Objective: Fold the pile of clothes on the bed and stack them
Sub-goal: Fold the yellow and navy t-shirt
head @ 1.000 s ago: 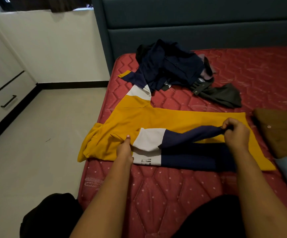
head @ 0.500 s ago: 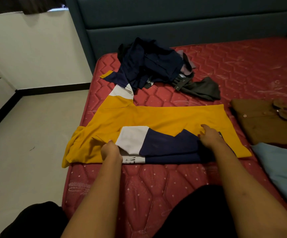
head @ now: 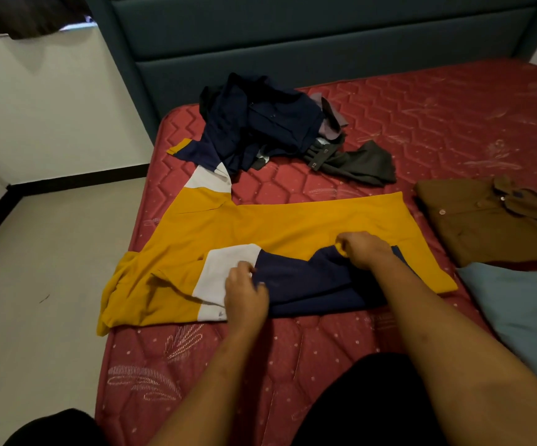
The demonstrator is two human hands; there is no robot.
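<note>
Left hand [head: 246, 294]: moved right since half a second ago; the sleeve [head: 292, 278] is gripped at its white-navy seam.
Right hand [head: 365, 249]: bunched, with the shirt's yellow cloth pinched.
Shirt [head: 292, 220]: yellow, spread at frame centre on the mattress [head: 453, 107], sleeve folded across it.
Right edge: brown shirt [head: 485, 226] and blue cloth [head: 524, 304], both folded.
Pile [head: 267, 123]: dark, heaped at upper centre.

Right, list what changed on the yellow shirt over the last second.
The right grip laid the navy sleeve it held raised flat on the yellow, white and navy shirt, and now pinches yellow fabric there. The left grip slid rightward from the shoulder onto the sleeve's white band. The dark clothes pile and folded brown shirt stayed put.
</note>
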